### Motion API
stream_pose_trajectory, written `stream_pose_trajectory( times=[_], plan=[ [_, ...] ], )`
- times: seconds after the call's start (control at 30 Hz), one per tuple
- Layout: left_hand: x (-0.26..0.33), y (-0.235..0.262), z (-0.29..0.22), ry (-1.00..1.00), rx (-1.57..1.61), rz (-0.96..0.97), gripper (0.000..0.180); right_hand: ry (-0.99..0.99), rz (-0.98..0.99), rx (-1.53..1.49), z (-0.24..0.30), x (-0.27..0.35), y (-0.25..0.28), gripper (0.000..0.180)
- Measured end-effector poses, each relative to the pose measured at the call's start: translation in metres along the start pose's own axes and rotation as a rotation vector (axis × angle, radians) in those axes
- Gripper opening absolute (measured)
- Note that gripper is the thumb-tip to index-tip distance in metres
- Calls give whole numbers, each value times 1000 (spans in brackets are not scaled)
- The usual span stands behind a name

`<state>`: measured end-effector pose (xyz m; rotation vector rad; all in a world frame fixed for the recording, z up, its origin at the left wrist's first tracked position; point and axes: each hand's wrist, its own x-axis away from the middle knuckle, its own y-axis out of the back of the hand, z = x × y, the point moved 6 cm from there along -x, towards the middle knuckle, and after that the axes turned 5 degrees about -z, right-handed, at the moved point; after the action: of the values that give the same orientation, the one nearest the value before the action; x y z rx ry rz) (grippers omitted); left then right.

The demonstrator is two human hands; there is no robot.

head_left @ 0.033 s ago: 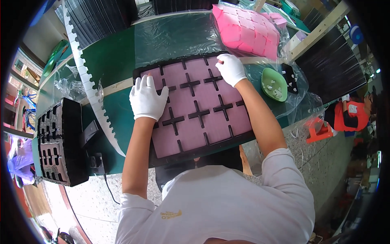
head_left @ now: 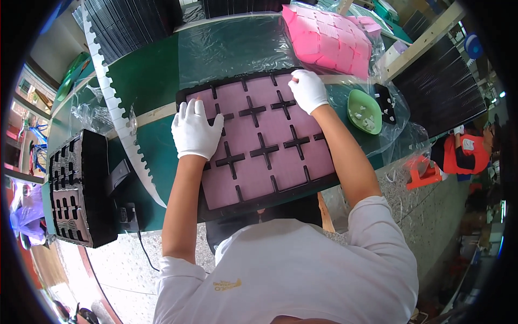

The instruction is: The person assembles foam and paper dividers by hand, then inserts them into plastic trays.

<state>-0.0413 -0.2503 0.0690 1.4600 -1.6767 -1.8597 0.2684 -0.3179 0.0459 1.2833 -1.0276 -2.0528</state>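
A black tray point(head_left: 233, 204) lies in front of me, lined with pink sheet point(head_left: 279, 156) between black cross-shaped dividers point(head_left: 263, 151). My left hand point(head_left: 194, 128), in a white glove, rests flat over the tray's left side with its fingers stretched toward the far left corner. At the far right corner is my right hand point(head_left: 311, 92), gloved too, its fingers curled in and pressed together by the rim. Whatever is between those fingertips, if anything, is hidden.
A green bowl point(head_left: 360, 120) with small white pieces stands right of the tray, beside a black piece point(head_left: 385, 102). Pink woven-looking bundle point(head_left: 329, 40) lies beyond. A second black tray point(head_left: 81, 189) stands at left, near a long notched white strip point(head_left: 110, 94). A person in red point(head_left: 468, 154) is at far right.
My right hand has shifted very slightly away from me along the tray's far right corner. The left hand and the tray stay in place.
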Motion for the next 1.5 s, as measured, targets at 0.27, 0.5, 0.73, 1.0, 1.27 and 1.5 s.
stream_pose_trajectory(
  times=[0.27, 0.5, 0.73, 1.0, 1.27, 1.5],
  plan=[
    [0, -7, 2, -9, 7, 29, 48, -218, 323, 203, -10, -9, -14, 42],
    [1, -2, 3, -4, 25, 21, 43, -256, 103, 219, 8, 6, 3, 33],
    [4, -3, 3, -3, 23, 30, 40, 133, 48, 303, 30, 3, 1, 22],
    [5, -1, 3, -49, 32, -18, 35, -116, 226, -173, 3, -5, 4, 40],
    [8, -4, 3, -86, 14, -38, 32, 209, 429, 10, 10, -33, -17, 39],
    [5, -2, 0, -125, 32, -96, 30, 229, 632, -39, 8, -47, 0, 52]
  ],
)
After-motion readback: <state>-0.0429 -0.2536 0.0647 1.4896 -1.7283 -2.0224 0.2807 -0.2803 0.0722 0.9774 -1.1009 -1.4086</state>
